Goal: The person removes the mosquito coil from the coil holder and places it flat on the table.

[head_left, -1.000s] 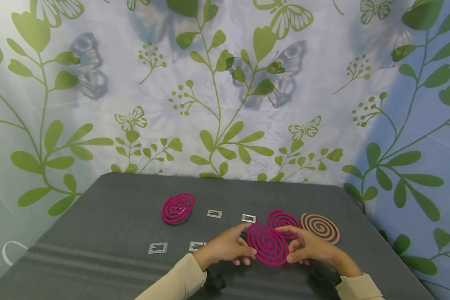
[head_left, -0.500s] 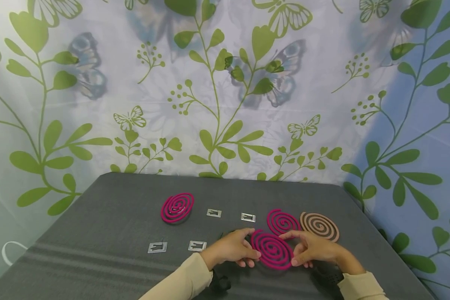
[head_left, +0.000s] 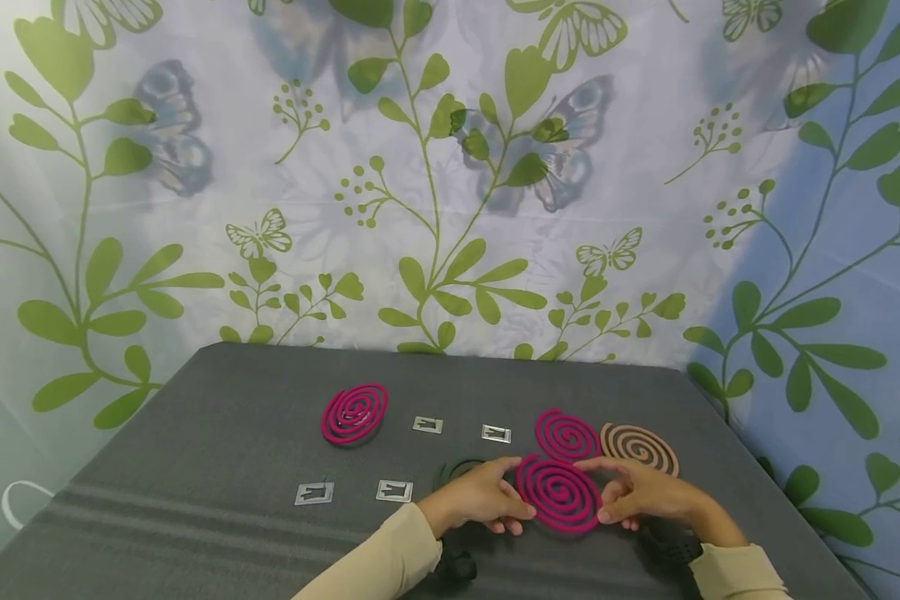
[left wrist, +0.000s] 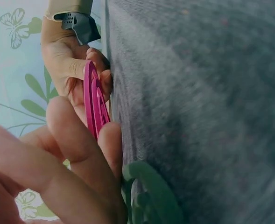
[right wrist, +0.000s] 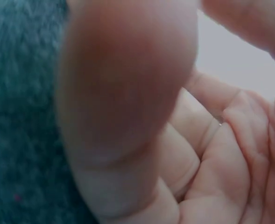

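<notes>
Both hands pinch a pink mosquito coil (head_left: 562, 492) by its opposite edges, low over the table. My left hand (head_left: 480, 497) has its left side and my right hand (head_left: 651, 493) its right side, thumbs nearest me. Seen edge-on in the left wrist view, the same pink coil (left wrist: 93, 100) is a thin slab between the hands. Just beyond it lies another pink coil (head_left: 568, 435), beside a tan coil (head_left: 641, 451). A dark green coil (head_left: 461, 468) is partly hidden behind my left hand. Only fingers and palm fill the right wrist view; its coil is hidden.
At the left, a pink coil (head_left: 354, 415) sits tilted on a metal stand. Several flat metal coil stands lie on the grey tabletop (head_left: 217, 450), one stand (head_left: 394, 491) left of my left hand. A patterned curtain (head_left: 450, 183) hangs behind the far edge.
Both hands have carried the held coil a little to the right. The pink coil beyond it has shifted slightly away from me. More of the dark green coil shows.
</notes>
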